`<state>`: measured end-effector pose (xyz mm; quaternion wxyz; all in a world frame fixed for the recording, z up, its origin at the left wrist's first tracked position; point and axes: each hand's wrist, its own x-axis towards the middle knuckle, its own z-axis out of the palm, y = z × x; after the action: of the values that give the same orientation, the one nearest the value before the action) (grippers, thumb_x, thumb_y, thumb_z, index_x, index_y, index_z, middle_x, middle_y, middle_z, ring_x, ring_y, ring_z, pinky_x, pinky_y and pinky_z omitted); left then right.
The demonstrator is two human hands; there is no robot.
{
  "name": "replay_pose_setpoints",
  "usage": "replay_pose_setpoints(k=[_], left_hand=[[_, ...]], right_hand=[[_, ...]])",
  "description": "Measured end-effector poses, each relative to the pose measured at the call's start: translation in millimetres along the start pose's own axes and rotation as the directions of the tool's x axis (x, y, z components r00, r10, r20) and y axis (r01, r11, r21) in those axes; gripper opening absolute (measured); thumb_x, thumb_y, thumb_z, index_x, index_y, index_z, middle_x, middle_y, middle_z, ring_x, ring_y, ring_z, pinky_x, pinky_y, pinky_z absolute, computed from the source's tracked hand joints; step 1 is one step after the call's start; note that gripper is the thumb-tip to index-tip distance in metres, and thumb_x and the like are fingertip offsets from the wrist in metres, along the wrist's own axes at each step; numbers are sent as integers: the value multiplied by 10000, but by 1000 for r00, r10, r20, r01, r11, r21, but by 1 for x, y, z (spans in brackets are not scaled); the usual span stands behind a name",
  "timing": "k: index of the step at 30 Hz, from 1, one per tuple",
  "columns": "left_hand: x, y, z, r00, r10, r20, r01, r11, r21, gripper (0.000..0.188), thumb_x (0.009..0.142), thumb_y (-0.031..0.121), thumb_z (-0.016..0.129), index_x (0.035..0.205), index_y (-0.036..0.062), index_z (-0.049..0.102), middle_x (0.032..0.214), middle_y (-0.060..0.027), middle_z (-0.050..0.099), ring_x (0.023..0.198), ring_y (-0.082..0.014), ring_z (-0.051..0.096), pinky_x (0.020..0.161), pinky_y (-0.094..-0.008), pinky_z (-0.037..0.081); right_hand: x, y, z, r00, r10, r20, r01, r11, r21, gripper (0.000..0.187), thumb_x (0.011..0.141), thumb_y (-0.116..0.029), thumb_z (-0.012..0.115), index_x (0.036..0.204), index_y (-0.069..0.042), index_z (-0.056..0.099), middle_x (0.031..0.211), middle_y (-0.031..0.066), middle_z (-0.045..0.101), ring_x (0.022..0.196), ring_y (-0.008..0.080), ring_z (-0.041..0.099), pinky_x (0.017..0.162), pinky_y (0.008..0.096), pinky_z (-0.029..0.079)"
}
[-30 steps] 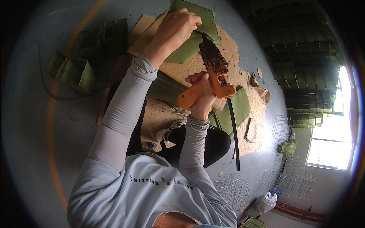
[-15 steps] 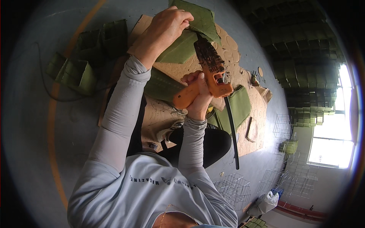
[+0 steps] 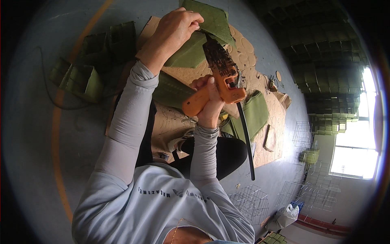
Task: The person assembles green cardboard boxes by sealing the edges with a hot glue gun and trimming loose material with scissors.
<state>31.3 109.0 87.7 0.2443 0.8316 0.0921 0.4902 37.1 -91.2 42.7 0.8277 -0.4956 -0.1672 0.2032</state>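
Note:
My right hand (image 3: 211,103) is wrapped around the handle of an orange hot glue gun (image 3: 227,81). Its front is caked in dark glue, and a long black glue stick (image 3: 246,140) trails from its back. The gun's nozzle meets the lower edge of a green felt-like panel (image 3: 213,18). Bent fingers of my left hand (image 3: 176,34) grip that panel along its left side; the fingertips are partly hidden. Just below lies another green piece (image 3: 189,53), next to the nozzle.
Brown cardboard (image 3: 274,118) covers the floor beneath the work. More green fabric (image 3: 254,112) lies right of my knee. Green open boxes (image 3: 83,81) stand at left by a dark cord. Wire baskets (image 3: 250,201) sit lower right, and stacked green boxes (image 3: 321,61) line the right.
The glue gun and my right hand have shifted slightly left and up, its nozzle moving along the panel's edge. My left hand has moved slightly left, still on the panel.

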Motion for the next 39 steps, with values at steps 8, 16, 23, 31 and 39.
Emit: replay_pose_setpoints(k=[8,16,23,31,39], left_hand=[[0,3,-3,1000,-6,12,5,1000,23,146,838,128,685,973,73,687,784,-102,619,698,-249,618,656,-361,484],[0,-3,-3,999,-21,29,21,1000,2,154,840,113,681,984,58,683,793,-105,634,714,-243,642,653,-347,495],[-2,-7,-8,998,-35,51,33,999,41,157,844,103,676,990,46,676,786,-110,638,719,-244,650,657,-343,504],[0,-7,-14,996,-60,69,59,998,11,170,843,102,679,1000,37,674,798,-113,647,726,-236,658,659,-326,511],[0,-8,-17,994,-80,78,83,996,-32,177,838,87,684,1008,38,675,805,-110,652,739,-220,666,672,-310,522]], right_hand=[[-2,-2,5,1000,-12,3,12,1000,-5,180,908,-142,597,979,13,539,805,96,545,722,238,565,667,391,493],[1,-1,1,1000,-15,5,15,1000,23,194,911,-141,592,1013,12,527,805,94,537,729,234,560,664,384,491],[-3,4,7,999,3,49,-4,1000,18,197,914,-140,584,1032,7,524,797,94,540,727,236,565,665,379,489],[-5,5,10,998,19,67,-20,1000,12,205,915,-130,579,1066,-2,523,806,92,543,733,226,570,669,383,498],[-7,4,14,998,10,63,-13,999,37,202,916,-119,575,1072,-4,521,824,87,543,740,209,556,666,395,498]])
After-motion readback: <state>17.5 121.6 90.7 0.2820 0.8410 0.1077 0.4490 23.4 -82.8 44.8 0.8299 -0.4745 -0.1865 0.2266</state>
